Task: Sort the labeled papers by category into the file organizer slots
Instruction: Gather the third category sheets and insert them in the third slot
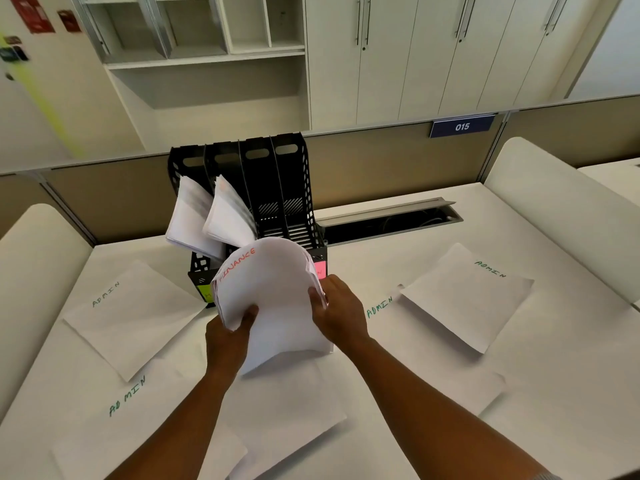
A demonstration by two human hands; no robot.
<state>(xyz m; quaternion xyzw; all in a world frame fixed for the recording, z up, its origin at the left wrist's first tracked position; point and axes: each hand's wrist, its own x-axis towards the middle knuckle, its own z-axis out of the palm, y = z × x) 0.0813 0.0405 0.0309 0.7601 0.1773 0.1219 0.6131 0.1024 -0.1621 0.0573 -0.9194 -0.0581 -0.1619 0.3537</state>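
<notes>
Both hands hold one curled stack of FINANCE papers just in front of the black file organizer, which stands at the back of the worktop. The left hand pinches the stack's near left edge, thumb on top; the right hand clamps the right edge. The top of the stack bows toward the organizer's front lip and hides most of the slot tags; only a green tag and a pink tag peek out beside it.

The two left slots already carry leaning sheets; the two right slots look empty. Several ADMIN sheets lie loose on the worktop to the left and right of the organizer.

To do this step well, I judge the stack should be squared and straightened first, since the curl could catch on a divider. Check the tag before committing, then feed the bottom edge in low and let it slide down.
</notes>
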